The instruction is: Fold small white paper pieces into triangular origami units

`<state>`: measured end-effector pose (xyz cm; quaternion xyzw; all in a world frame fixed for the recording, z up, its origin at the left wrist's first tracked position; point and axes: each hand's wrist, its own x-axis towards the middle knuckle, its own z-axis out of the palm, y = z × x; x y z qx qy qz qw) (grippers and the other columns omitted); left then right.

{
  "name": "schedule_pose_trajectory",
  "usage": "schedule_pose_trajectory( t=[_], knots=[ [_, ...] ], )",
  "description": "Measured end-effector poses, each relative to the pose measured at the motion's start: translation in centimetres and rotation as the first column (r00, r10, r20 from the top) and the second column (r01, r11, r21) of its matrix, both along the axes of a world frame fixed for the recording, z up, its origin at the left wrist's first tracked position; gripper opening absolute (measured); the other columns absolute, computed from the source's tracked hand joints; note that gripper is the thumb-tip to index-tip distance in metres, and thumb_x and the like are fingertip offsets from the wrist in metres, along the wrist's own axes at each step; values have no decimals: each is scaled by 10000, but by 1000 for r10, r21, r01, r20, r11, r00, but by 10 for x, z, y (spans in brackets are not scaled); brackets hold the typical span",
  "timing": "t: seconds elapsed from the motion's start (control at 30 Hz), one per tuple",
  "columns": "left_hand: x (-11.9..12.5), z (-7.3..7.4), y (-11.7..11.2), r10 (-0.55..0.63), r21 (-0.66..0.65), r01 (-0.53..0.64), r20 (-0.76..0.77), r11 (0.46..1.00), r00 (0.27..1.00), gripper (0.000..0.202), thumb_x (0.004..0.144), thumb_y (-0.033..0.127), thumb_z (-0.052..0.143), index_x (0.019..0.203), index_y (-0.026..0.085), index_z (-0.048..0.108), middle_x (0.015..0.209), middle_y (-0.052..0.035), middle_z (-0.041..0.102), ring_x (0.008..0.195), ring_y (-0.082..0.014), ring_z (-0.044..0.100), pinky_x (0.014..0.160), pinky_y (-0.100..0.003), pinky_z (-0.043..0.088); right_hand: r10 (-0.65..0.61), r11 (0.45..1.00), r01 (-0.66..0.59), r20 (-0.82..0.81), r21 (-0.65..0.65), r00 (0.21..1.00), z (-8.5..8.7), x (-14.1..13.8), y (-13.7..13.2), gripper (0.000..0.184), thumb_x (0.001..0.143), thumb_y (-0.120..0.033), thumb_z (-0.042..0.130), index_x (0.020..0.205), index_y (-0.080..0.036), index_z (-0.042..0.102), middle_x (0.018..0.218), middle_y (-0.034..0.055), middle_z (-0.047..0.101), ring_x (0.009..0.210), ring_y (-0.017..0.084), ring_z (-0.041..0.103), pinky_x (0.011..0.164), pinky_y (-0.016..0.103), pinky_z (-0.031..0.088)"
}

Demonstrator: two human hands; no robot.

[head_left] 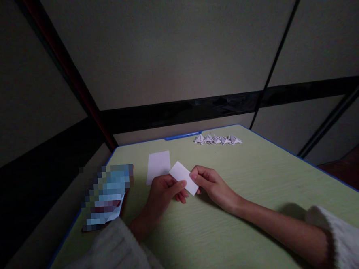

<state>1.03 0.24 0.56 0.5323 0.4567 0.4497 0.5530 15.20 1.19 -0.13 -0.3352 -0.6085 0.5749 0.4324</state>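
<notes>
A small white paper slip (183, 176) is held just above the pale green table (234, 228) by both hands. My left hand (164, 192) pinches its near left edge with thumb and fingers. My right hand (209, 183) pinches its right end, fingers curled. A second white paper sheet (157, 166) lies flat on the table just behind my left hand. Both forearms wear pale knitted sleeves.
Several small folded white paper pieces (218, 140) sit in a row near the table's far edge. A blurred-out object (106, 196) lies at the left edge. The table has a blue rim (182, 136) and stands against a wall with dark frames.
</notes>
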Motion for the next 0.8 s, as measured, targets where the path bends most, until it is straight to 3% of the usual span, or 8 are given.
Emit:
schedule_pose_trajectory(
  t=[0.1,0.17,0.23,0.43,0.53,0.67,0.8],
  knots=[
    [0,-2,0,-89,-54,90,27,994,996,197,585,256,598,465,102,572,413,-7,574,367,-81,493,416,-197,373,84,993,-92,-116,-69,990,-4,0,3,295,726,-407,470,593,-148,426,467,-49,399,434,62,337,448,197,245],
    [0,-2,0,-88,-73,97,115,993,989,157,583,246,600,519,104,578,423,5,577,385,-79,503,422,-186,373,164,978,-179,-134,-111,977,-5,3,5,293,701,-404,499,584,-144,433,453,-48,408,425,62,343,450,198,250],
    [0,-1,-1,-102,-98,119,170,988,980,143,594,248,591,550,113,571,425,14,577,394,-81,509,414,-178,367,254,950,-271,-118,-157,960,-4,6,7,291,679,-397,524,574,-139,442,452,-43,420,420,61,348,444,196,245],
    [-3,-1,-6,-348,-204,360,93,911,933,186,608,288,551,524,124,568,410,-1,588,363,-92,510,367,-173,338,452,868,-438,7,-233,892,7,17,4,268,674,-329,541,525,-121,461,429,-54,395,396,39,311,407,184,192],
    [-4,-1,-9,-356,-239,374,116,896,927,158,559,285,564,508,136,575,386,18,563,331,-89,483,324,-171,309,488,834,-481,-45,-268,871,10,17,1,239,650,-286,559,509,-118,466,417,-69,356,387,28,290,394,178,181],
    [-6,-2,-9,-311,-204,333,133,921,941,103,500,227,577,452,136,576,333,44,492,295,-50,395,305,-161,267,451,802,-486,-181,-347,874,11,14,-3,179,580,-235,586,499,-114,481,398,-72,382,351,18,287,356,170,158],
    [-8,-3,-7,-401,-218,433,176,875,899,112,511,232,557,455,135,569,330,29,505,273,-71,421,292,-178,286,439,765,-515,-272,-387,857,10,15,-3,132,534,-181,575,471,-105,488,386,-60,417,332,19,318,341,158,189]
  ],
)
